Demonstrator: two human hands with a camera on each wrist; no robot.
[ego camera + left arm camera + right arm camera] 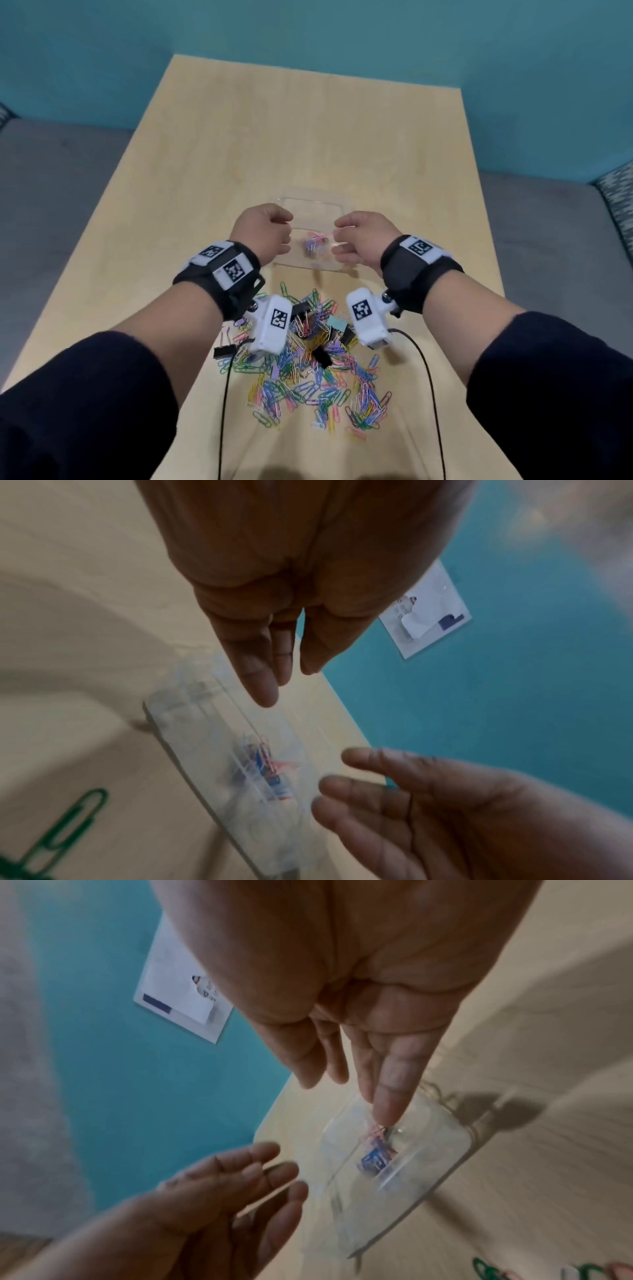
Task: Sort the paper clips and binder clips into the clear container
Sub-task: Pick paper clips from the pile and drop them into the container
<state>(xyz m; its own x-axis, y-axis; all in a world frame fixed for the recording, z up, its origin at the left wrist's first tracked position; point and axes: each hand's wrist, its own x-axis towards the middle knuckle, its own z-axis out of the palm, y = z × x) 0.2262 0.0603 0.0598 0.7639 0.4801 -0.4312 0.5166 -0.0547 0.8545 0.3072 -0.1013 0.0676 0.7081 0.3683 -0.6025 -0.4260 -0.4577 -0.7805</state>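
The clear container (315, 202) lies flat on the wooden table, with a few pink, blue and purple paper clips (313, 245) inside it. My left hand (282, 231) hovers at its left side and my right hand (340, 240) at its right side, palms facing each other. Both have relaxed, nearly straight fingers and hold nothing. In the left wrist view the left fingers (263, 685) hang just above the container (192, 712). In the right wrist view a right fingertip (387, 1104) is over the container (438, 1150). A big pile of coloured paper clips (308, 377) with black binder clips (224, 352) lies nearer me.
The light wooden table (308, 137) has bare surface beyond the container and on both sides. Two black cables (428, 377) run from the wrist cameras toward me. A teal wall with a white sheet (428, 610) stands behind; grey seating (51, 188) flanks the table.
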